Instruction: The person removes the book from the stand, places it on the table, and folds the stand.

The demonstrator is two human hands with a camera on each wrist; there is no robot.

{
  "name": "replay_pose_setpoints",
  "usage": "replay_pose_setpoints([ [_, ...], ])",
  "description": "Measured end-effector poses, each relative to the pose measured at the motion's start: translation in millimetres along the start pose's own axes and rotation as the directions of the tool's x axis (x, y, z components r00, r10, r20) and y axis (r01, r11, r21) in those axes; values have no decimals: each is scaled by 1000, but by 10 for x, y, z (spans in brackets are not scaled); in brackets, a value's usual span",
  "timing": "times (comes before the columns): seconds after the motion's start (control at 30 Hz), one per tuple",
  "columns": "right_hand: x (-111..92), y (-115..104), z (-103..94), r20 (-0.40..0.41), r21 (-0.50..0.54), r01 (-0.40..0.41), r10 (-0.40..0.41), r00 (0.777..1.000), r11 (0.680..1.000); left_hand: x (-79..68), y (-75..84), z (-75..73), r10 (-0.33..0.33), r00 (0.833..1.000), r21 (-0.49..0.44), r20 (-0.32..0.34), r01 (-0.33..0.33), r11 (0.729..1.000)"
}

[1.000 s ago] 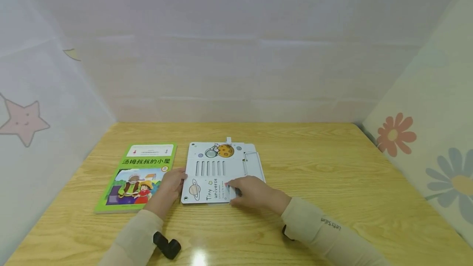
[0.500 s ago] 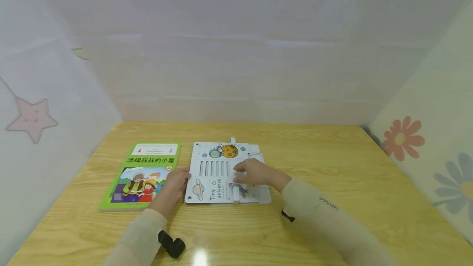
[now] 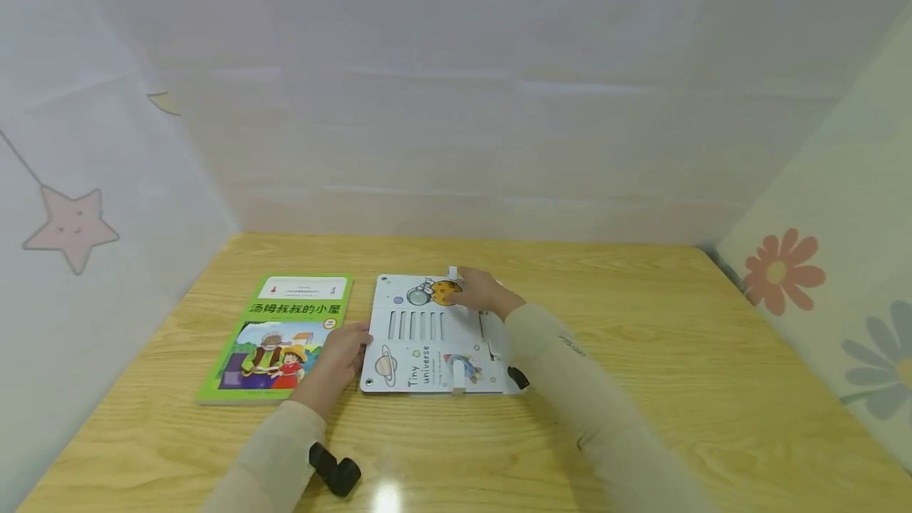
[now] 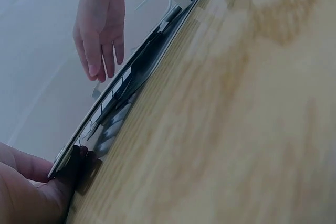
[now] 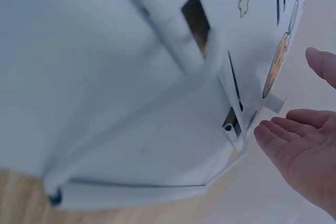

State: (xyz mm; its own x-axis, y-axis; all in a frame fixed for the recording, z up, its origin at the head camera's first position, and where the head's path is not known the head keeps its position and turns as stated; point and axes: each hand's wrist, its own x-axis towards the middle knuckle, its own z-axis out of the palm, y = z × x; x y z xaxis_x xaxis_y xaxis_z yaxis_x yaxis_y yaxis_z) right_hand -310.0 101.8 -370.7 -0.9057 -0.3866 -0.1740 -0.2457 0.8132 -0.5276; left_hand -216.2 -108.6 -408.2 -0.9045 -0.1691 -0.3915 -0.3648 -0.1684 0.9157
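Note:
A white book stand (image 3: 420,339) printed with planets and "Tiny universe" lies nearly flat on the table. My left hand (image 3: 345,353) grips its left edge; in the left wrist view the thumb is above the panel and the fingers are beneath. My right hand (image 3: 480,291) is over the far edge, its fingers loosely extended beside the far page clip (image 5: 274,102). The near page clip (image 3: 459,377) sits on the front edge. In the right wrist view, a white wire support (image 5: 131,103) crosses the stand's right part, which my right forearm partly covers in the head view.
A green-bordered picture book (image 3: 285,339) lies left of the stand, partly behind my left hand. The wooden table (image 3: 684,355) runs back to a pale cloth backdrop (image 3: 456,101), with patterned cloth at both sides.
My right hand has left the near page clip and moved across the stand to the far page clip. My left hand stays on the left edge. The head view has shifted slightly.

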Motion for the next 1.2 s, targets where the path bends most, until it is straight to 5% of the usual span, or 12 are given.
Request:
replay_pose_setpoints([
  [0.6, 142, 131, 52, -15, 196, -22, 26, 1000, 980, 2, -5, 52, 14, 1000, -12, 9, -14, 1000],
  [1.2, 192, 179, 79, -22, 203, -11, 16, 1000, 979, 24, -4, 22, 10, 1000, -1, -18, -10, 1000],
])
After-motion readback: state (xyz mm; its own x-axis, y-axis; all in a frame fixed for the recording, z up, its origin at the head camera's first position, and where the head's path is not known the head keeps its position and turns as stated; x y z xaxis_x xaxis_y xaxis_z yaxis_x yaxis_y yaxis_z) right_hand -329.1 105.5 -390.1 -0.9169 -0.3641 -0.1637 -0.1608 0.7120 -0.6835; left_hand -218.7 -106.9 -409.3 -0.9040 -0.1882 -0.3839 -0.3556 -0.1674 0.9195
